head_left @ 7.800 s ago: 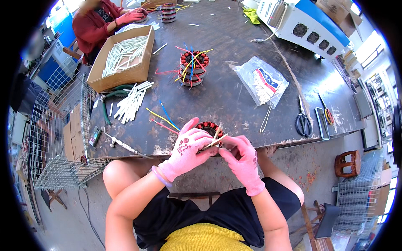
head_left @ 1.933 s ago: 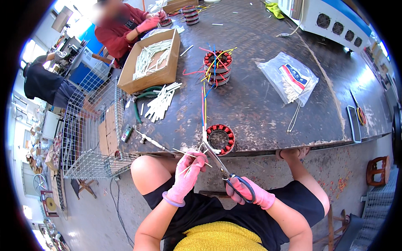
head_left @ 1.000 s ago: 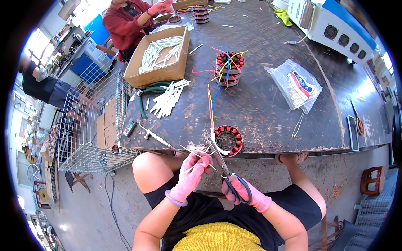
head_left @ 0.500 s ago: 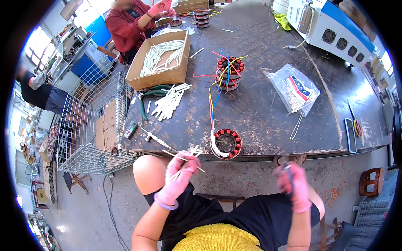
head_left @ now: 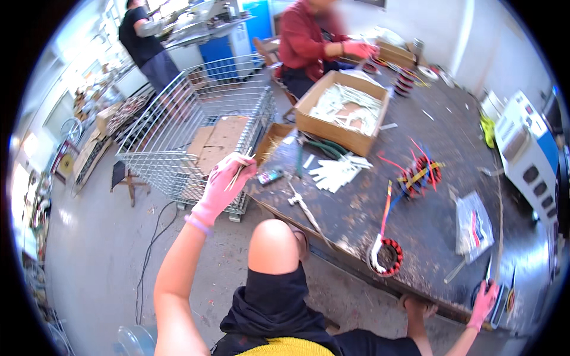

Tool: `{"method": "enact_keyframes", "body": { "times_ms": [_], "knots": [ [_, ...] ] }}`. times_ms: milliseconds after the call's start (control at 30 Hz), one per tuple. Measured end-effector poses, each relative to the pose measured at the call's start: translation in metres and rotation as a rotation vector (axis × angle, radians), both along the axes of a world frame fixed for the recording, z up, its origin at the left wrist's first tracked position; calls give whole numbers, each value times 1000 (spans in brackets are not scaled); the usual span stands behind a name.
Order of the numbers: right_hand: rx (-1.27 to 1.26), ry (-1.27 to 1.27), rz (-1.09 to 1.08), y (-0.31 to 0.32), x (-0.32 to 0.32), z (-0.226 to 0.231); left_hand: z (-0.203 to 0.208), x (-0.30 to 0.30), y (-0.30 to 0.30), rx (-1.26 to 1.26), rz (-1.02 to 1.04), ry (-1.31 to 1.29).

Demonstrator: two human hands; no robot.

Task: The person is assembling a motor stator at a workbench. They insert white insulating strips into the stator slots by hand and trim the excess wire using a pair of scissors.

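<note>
My left hand (head_left: 228, 181), in a pink glove, is raised beside the wire cart and closed around a few thin pale strands (head_left: 238, 172). What exactly they are is too small to tell. At the far right, my pink-gloved right hand (head_left: 485, 304) rests at the table's edge, fingers around the dark handles of what look like scissors (head_left: 489, 270), blades pointing away; the grip is partly hidden. Between my hands, near the front edge, sits a ring-shaped motor stator (head_left: 399, 256) with red coils, a white sleeve (head_left: 377, 254) and coloured leads.
Behind lie more stators (head_left: 420, 177), a pile of white strips (head_left: 338, 173) and a cardboard box (head_left: 337, 133) of strips. A torch-like tool (head_left: 306, 210), plastic bag (head_left: 473, 228) and phone (head_left: 499, 307) lie on the table. The wire cart (head_left: 196, 154) stands left; a co-worker (head_left: 306, 50) sits beyond.
The view has swung left. My left hand has moved out from the table front toward the cart, strands still held. My right hand has carried the dark-handled tool to the table's right edge.
</note>
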State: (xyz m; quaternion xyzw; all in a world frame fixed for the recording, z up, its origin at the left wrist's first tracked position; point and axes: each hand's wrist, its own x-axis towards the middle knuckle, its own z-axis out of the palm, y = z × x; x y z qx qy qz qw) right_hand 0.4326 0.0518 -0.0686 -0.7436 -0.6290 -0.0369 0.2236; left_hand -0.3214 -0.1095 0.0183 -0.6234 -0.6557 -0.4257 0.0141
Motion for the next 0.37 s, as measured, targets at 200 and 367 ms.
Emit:
{"method": "enact_keyframes", "body": {
  "times_ms": [200, 367],
  "knots": [
    [-49, 211, 503, -30, -144, 37, -43, -111, 78, -281, 196, 271],
    [-463, 761, 400, -46, -224, 48, -60, -138, 157, -586, 358, 186]
  ]
}}
